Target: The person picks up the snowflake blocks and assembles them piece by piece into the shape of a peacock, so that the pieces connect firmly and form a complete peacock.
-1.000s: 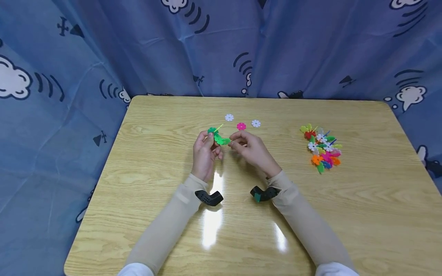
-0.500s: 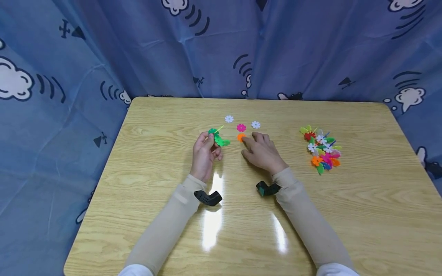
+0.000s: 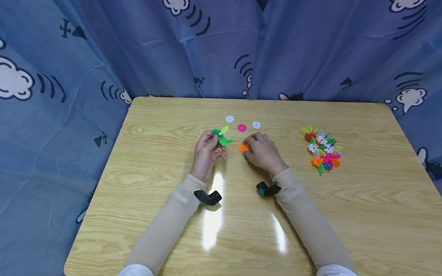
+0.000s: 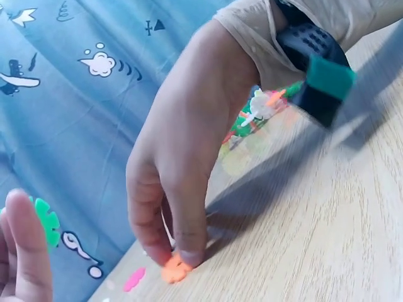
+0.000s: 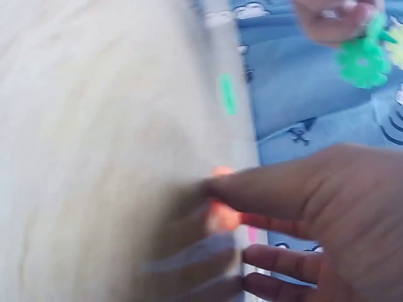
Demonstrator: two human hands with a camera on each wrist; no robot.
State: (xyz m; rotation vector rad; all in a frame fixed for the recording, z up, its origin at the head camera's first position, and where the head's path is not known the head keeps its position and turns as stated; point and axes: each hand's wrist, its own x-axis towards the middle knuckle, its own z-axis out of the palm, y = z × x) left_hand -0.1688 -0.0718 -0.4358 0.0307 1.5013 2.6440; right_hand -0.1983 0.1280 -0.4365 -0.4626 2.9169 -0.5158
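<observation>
In the head view my left hand [image 3: 205,155] pinches a small cluster of joined snowflake discs [image 3: 222,140], green with a yellow-green one. The left wrist view catches only its fingers and part of a green disc [image 4: 48,221]. To the right, my right hand [image 3: 265,154] is low over the table, its thumb and fingertips pinching an orange snowflake disc [image 3: 243,148]. In the left wrist view this orange disc [image 4: 176,269] tilts up at the tabletop under the fingertips. The right wrist view is blurred; the thumb covers part of the orange disc [image 5: 223,216].
Behind the hands, a pink disc [image 3: 241,127] lies between two white discs, one left [image 3: 229,119] and one right [image 3: 256,125]. A multicoloured pile of joined discs [image 3: 322,149] sits farther right on the wooden table [image 3: 373,184]. A blue curtain [image 3: 221,50] hangs behind.
My right hand has left the green cluster and moved right to the orange disc, which has come nearer my body. The left hand has turned its cluster slightly, showing more yellow-green.
</observation>
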